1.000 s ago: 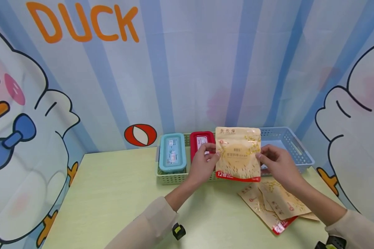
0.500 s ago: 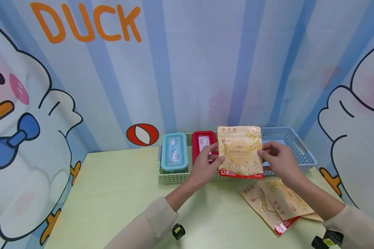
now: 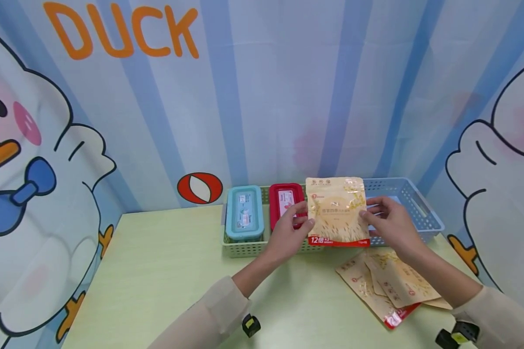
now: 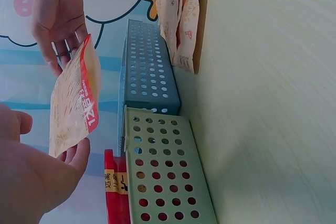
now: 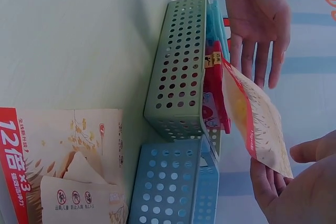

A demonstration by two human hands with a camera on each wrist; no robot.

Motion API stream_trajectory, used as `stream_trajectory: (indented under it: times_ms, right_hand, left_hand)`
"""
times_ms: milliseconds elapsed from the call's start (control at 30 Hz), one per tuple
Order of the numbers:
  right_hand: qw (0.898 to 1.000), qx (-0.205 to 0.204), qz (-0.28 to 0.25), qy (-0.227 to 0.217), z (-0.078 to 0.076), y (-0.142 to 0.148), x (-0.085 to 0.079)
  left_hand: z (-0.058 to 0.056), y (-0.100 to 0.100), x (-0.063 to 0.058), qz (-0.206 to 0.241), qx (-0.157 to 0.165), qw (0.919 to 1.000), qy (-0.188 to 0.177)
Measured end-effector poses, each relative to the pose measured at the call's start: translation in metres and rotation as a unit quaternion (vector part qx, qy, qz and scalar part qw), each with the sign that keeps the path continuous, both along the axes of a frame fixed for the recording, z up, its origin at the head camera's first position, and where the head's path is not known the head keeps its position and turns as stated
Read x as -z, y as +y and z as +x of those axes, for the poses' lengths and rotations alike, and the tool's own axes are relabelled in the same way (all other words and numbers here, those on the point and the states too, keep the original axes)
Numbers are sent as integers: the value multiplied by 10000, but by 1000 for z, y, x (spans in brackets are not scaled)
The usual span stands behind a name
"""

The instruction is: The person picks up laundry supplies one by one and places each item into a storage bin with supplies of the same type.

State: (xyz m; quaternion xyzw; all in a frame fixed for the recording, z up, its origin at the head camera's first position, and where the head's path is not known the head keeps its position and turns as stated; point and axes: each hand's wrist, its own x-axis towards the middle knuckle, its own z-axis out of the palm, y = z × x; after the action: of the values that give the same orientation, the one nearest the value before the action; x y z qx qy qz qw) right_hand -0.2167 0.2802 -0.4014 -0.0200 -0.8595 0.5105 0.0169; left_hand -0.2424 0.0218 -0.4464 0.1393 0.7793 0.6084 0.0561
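Observation:
A beige stand-up pouch (image 3: 337,211) with a red bottom band is held up in front of the baskets, its printed face toward me. My left hand (image 3: 287,232) grips its left edge, thumb at the front and fingers behind. On the opposite edge, my right hand (image 3: 393,225) holds it in the same way. Both wrist views show the pouch tilted between the hands, with the fingers (image 5: 266,179) of the right hand underneath. Several similar pouches (image 3: 403,281) lie overlapping on the table below my right forearm.
A green perforated basket (image 3: 249,250) holds a light-blue lidded box (image 3: 244,213) and a red lidded box (image 3: 285,201). Beside it on the right stands a blue perforated basket (image 3: 423,220). A curtain printed with ducks (image 3: 279,97) hangs behind the pale table (image 3: 166,271).
The pouch has shifted slightly to the right in the view and its lower edge has risen a little, along with both hands. The loose pouches and baskets stay in place.

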Motion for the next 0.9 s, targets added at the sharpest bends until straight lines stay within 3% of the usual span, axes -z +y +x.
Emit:
stream_trajectory:
  times_ms: [300, 767, 900]
  right_hand:
    - [9998, -113, 147, 94, 1, 3, -1]
    - [9995, -96, -35, 287, -10, 0, -15]
    - [9990, -164, -127, 398, -11, 4, -19]
  left_hand:
    - [3, 3, -2, 17, -10, 10000, -81]
    - [-7, 10, -21, -114, -66, 9997, 201]
    - [-12, 13, -23, 51, -42, 9996, 288]
